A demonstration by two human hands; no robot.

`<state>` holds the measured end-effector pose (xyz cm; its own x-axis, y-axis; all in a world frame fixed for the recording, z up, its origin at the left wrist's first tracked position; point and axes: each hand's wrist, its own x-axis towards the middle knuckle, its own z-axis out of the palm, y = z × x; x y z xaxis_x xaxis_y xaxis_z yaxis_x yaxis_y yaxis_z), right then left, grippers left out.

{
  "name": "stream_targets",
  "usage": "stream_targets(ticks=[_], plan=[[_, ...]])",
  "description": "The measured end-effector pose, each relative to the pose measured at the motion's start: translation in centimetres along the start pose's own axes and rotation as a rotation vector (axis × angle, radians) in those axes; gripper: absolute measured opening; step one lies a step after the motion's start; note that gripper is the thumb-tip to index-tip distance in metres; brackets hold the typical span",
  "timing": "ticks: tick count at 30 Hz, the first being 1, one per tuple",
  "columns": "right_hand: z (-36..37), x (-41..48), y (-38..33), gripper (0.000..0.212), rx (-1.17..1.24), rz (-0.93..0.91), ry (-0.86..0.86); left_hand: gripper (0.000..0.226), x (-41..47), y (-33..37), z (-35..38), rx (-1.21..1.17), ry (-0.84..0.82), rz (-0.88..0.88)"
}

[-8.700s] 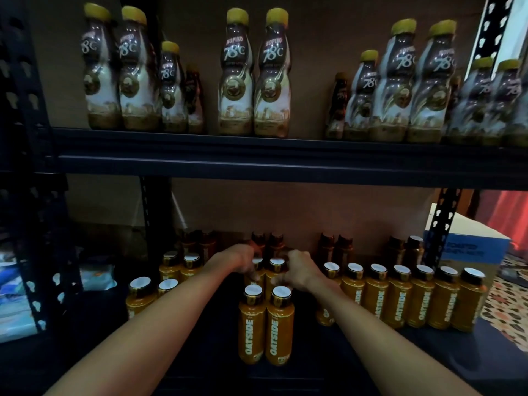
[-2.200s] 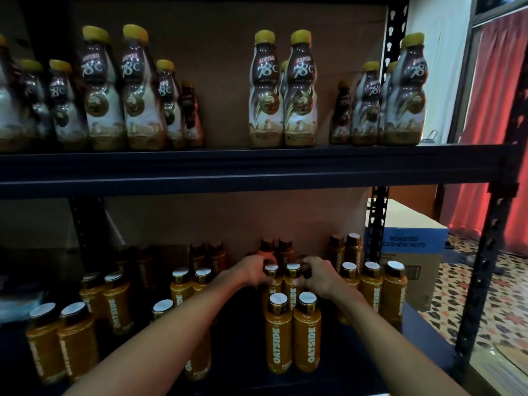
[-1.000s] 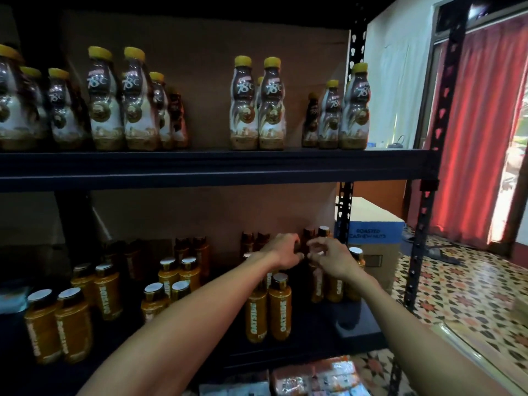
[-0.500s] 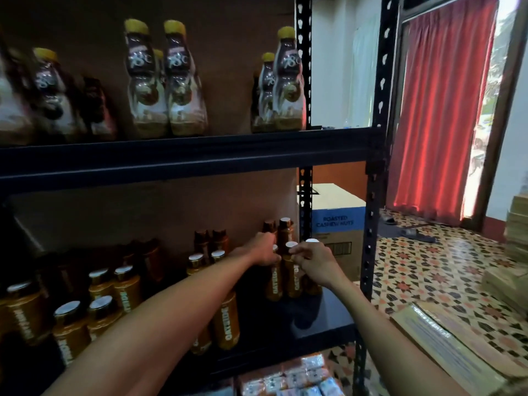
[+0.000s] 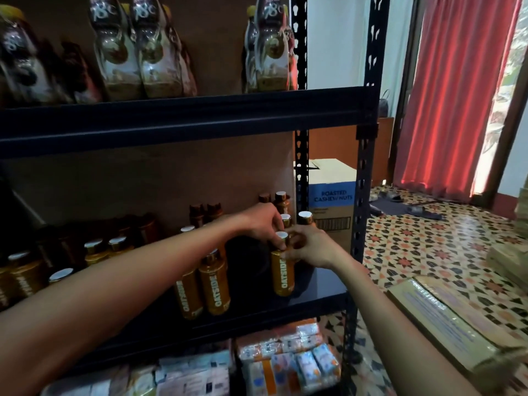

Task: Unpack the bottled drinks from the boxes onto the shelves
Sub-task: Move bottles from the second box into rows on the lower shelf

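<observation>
Amber Oatside bottles with white caps stand in rows on the dark middle shelf. My left hand grips the neck of one Oatside bottle near the shelf's right end. My right hand closes around a second bottle right beside it, and that bottle is mostly hidden by my fingers. A pair of Oatside bottles stands further left at the front. Brown coffee bottles with yellow caps fill the upper shelf.
The rack's black upright post stands just right of my hands. A cashew-nut carton sits behind the rack. Wrapped packs lie on the bottom shelf. A flat cardboard box rests on the patterned floor, with red curtains beyond.
My view has swung right and closer. Both hands have moved from the middle rows to the shelf's right end and dropped slightly, still closed on bottle necks.
</observation>
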<state>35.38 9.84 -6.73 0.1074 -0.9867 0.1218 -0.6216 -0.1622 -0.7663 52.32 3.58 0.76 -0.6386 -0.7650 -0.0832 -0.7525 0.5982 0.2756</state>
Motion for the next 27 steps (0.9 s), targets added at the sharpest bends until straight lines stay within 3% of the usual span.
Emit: stream_targets(ticks=[3, 13, 18, 20, 23, 27], plan=[[-0.8, 0.0, 0.1, 0.065, -0.017, 0.057, -0.068, 0.044, 0.2, 1.0, 0.2, -0.009, -0.018, -0.013], [-1.9, -1.1, 0.3, 0.055, 0.003, 0.104, -0.042, 0.039, 1.0, 1.9, 1.0, -0.055, 0.003, 0.03], [-3.4, -0.9, -0.6, 0.061, -0.037, 0.11, -0.112, 0.053, 0.7, 1.6, -0.1, -0.129, -0.049, 0.049], [-4.1, -0.2, -0.8, 0.058, -0.063, 0.106, -0.056, 0.049, 0.9, 1.3, -1.2, -0.18, -0.014, 0.046], [-4.4, 1.4, -0.9, 0.054, -0.087, 0.096, 0.163, 0.04, 1.8, 0.6, -1.8, -0.187, 0.094, 0.005], [-3.9, 4.2, -0.9, 0.062, -0.173, 0.127, 0.326, 0.053, 3.5, 0.2, -0.1, -0.097, 0.219, -0.062]])
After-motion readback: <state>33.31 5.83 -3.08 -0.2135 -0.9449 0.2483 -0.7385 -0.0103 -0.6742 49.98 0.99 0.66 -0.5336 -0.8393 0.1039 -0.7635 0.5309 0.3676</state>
